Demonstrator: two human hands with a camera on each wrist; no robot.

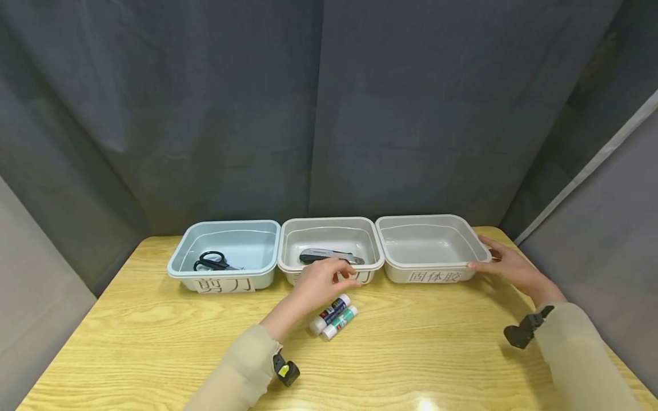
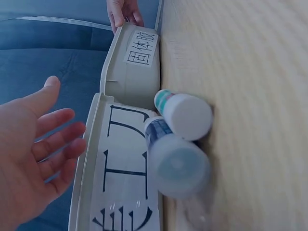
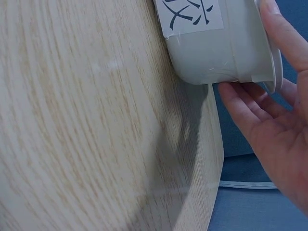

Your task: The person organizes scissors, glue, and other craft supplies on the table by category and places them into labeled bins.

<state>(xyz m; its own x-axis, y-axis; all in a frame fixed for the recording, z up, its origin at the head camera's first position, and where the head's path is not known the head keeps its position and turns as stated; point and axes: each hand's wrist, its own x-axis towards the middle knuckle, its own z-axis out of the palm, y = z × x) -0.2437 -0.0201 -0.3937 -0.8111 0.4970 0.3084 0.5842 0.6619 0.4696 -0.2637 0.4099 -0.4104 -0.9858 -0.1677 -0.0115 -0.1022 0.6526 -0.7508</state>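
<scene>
My left hand [image 1: 320, 281] hovers in front of the middle grey bin [image 2: 127, 159], its fingers loosely bent and holding nothing. Just below it, two glue sticks lie side by side on the table: a dark blue one [image 1: 331, 313] and a green and white one [image 1: 341, 323]. At the right-hand bin [image 1: 429, 266], my right hand [image 1: 514, 271] grips the right end, thumb at the rim and fingers against the side wall under it. That bin has a paper label on its front and nothing inside. A utility knife [image 1: 329, 255] lies in the middle bin.
A light blue bin [image 1: 262, 278] with black-handled scissors [image 1: 212, 261] inside stands at the left of the row. All three bins sit close together along the back of the wooden table [image 1: 411, 354]. Dark curtains [image 1: 319, 114] hang behind, and grey panels flank both sides.
</scene>
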